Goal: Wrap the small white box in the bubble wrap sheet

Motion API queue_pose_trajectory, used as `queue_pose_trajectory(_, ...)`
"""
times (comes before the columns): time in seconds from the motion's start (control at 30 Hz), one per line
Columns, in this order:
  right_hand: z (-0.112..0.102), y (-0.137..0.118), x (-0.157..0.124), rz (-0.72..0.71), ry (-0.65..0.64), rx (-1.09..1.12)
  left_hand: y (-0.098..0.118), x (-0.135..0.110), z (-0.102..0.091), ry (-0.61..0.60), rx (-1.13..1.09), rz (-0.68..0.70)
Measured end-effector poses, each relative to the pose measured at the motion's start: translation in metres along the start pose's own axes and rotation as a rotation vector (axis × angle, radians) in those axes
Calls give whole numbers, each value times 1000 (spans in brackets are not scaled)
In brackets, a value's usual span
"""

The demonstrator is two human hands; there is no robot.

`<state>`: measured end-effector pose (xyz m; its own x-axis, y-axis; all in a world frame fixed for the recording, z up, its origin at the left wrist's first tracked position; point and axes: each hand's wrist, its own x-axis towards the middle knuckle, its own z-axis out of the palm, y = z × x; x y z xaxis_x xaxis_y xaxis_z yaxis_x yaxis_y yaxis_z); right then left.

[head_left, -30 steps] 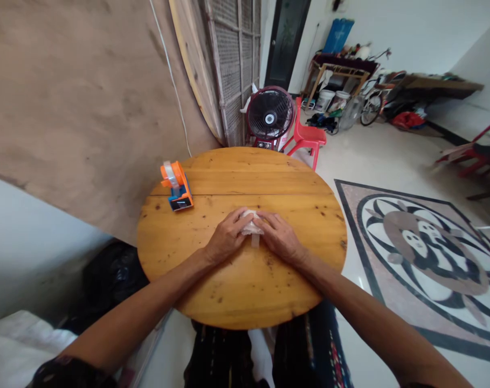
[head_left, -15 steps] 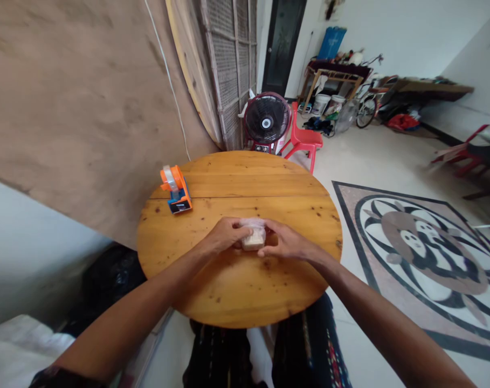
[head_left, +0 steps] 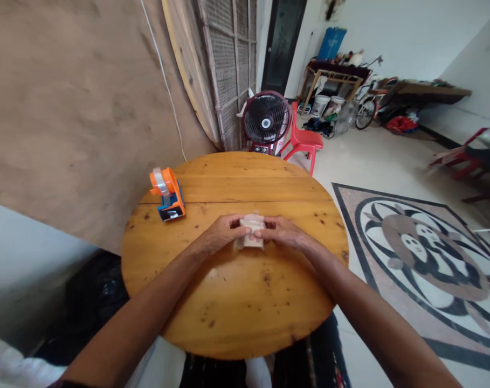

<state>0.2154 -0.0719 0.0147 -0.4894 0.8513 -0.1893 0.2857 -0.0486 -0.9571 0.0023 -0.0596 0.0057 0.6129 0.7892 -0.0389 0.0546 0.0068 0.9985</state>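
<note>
Between my two hands is a small pale box (head_left: 253,223) with reddish marks, wrapped in clear plastic film. My left hand (head_left: 224,233) grips its left side, thumb on the front face. From the other side my right hand (head_left: 284,232) closes on it, its thumb also pressed to the front. The fingers behind the box are partly hidden. It is held over the middle of the round wooden table (head_left: 224,302); whether it touches the tabletop I cannot tell. An orange and blue tape dispenser (head_left: 167,194) with clear tape stands at the table's left edge.
Past the far edge stand a dark red fan (head_left: 266,119) and a red plastic chair (head_left: 305,139). A brown panel (head_left: 87,108) leans close on the left, above black plastic bags (head_left: 95,291). A bicycle (head_left: 366,110) is at the back.
The box has tilted so that its marked face shows. My right thumb has moved from beside its lower right corner onto the front. The view has shifted slightly.
</note>
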Motion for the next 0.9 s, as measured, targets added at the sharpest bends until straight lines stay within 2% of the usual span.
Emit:
queue_pose_trajectory(0.13, -5, 2, 6, 46, 18, -5, -5, 2, -2, 79, 34, -37)
queue_pose_trajectory(0.27, -8, 9, 10, 63, 78, 2, -7, 3, -1, 87, -32, -37)
queue_pose_trajectory(0.4, -14, 6, 17, 7, 164, -43, -7, 3, -1, 68, -2, -27)
queue_pose_trajectory(0.63, -21, -3, 30, -121, 127, -129, -8, 4, -2, 88, -8, -25)
queue_pose_trajectory(0.8, -15, 5, 37, -195, 326, -87, -11, 4, -3, 82, -11, -28)
queue_pose_trajectory(0.9, -14, 6, 39, -199, 371, -13, -10, 5, -3, 63, -20, -26)
